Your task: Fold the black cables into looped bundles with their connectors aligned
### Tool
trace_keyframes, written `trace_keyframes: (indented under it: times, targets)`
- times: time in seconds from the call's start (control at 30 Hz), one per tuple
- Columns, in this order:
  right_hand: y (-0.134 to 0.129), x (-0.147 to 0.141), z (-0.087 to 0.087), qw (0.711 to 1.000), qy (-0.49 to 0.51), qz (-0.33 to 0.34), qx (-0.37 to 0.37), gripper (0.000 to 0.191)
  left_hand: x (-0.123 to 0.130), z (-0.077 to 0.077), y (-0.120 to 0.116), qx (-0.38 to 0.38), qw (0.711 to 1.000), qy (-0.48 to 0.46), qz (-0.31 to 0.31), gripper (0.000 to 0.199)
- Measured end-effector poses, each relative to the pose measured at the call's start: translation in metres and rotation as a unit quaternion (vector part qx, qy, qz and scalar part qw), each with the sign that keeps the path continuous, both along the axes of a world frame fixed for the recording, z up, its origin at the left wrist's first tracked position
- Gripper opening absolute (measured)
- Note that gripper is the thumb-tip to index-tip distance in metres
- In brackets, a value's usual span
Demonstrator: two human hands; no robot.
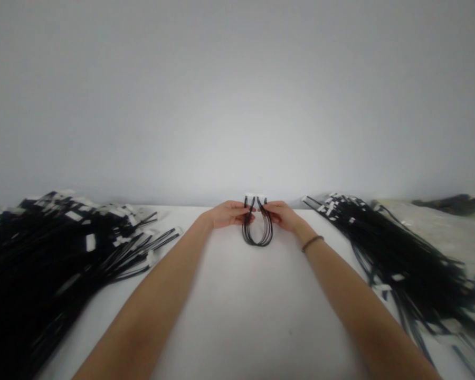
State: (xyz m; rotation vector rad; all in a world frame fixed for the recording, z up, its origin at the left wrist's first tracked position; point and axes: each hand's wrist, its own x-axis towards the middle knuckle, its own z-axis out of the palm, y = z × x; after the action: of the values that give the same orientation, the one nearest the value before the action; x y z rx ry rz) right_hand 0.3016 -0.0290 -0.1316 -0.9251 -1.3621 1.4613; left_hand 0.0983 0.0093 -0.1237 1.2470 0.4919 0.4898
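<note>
A black cable harness (257, 244) hangs in a U-shaped loop between my hands, near the far edge of the white table. Its two ends carry white connectors, side by side at the top. My left hand (231, 214) pinches the cable end on the left, just below its connector. On the other side, my right hand (279, 214) grips the right end in the same way, with a dark bracelet on the wrist.
A large pile of black cables (35, 264) with white connectors covers the left of the white table (257, 316). Another cable pile (399, 248) lies on the right, beside clear plastic bags (447, 224). A pale wall rises behind the table.
</note>
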Motion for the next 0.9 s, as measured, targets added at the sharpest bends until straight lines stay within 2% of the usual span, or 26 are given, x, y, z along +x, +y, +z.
trace_keyframes:
  times: [0.07,0.17,0.23,0.3,0.47,0.63,0.73,0.9]
  targets:
    - [0.001,0.001,0.000,1.000,-0.005,-0.011,-0.005,0.027,0.003,-0.001,0.002,0.035,0.998,0.014,0.058,0.030]
    - [0.003,0.002,-0.001,0.999,-0.003,-0.030,-0.013,0.030,0.006,-0.001,0.006,0.154,0.972,0.087,0.153,0.033]
    - [0.005,0.001,-0.003,0.999,-0.004,-0.042,-0.010,0.030,0.006,-0.001,0.007,0.222,0.950,0.128,0.176,0.034]
    - [0.006,0.001,-0.005,0.999,-0.003,-0.053,-0.011,0.029,0.003,0.000,0.008,0.242,0.945,0.134,0.176,0.032]
    - [0.007,0.001,-0.004,0.996,0.031,-0.060,-0.057,0.020,-0.005,0.012,0.010,0.192,0.958,0.112,0.182,0.023]
    - [0.006,0.002,-0.002,0.992,0.065,-0.069,-0.081,0.022,0.000,0.025,0.006,0.134,0.962,0.129,0.202,0.029]
    - [0.006,-0.003,-0.002,0.994,0.055,-0.059,-0.073,0.022,0.010,0.023,0.000,0.128,0.963,0.127,0.199,0.031]
    - [0.007,-0.014,-0.004,0.997,0.018,-0.062,-0.050,0.020,0.022,0.008,-0.007,0.098,0.979,0.088,0.155,0.027]
